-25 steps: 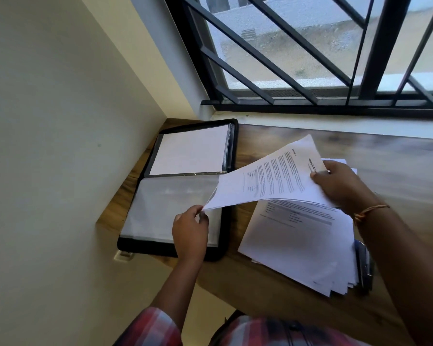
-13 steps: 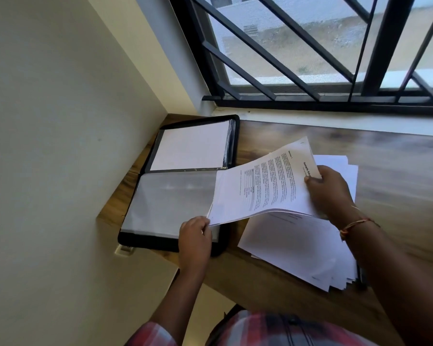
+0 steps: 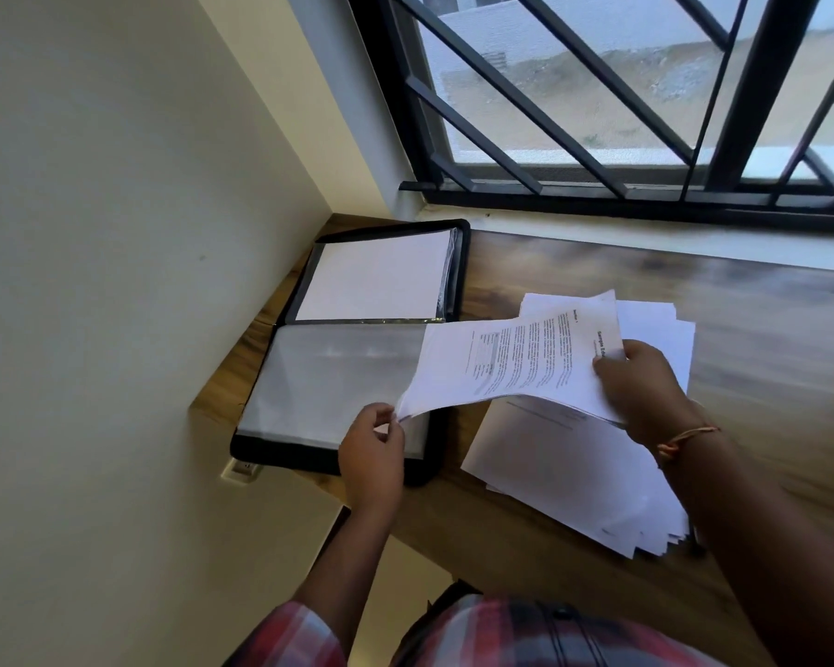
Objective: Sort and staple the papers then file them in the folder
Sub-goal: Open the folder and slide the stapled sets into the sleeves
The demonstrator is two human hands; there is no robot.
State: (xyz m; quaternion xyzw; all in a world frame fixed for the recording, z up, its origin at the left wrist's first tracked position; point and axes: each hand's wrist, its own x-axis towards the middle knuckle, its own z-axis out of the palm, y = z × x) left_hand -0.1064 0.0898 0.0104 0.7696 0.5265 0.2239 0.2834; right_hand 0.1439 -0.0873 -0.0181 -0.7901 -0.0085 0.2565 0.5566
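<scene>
Head | right fingers pinch printed sheets | left fingers pinch folder sleeve beside sheets' corner

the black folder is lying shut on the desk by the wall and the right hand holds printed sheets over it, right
No: the head view shows the black folder lying open, not shut, with a clear sleeve exposed. The rest holds: it lies on the desk by the wall, and the right hand holds printed sheets over it.

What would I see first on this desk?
Printed sheets held up mid-desk, the right hand gripping their right end and the left hand at their left corner. Under them lies an open black folder by the wall, with a fanned paper pile to its right.
</scene>
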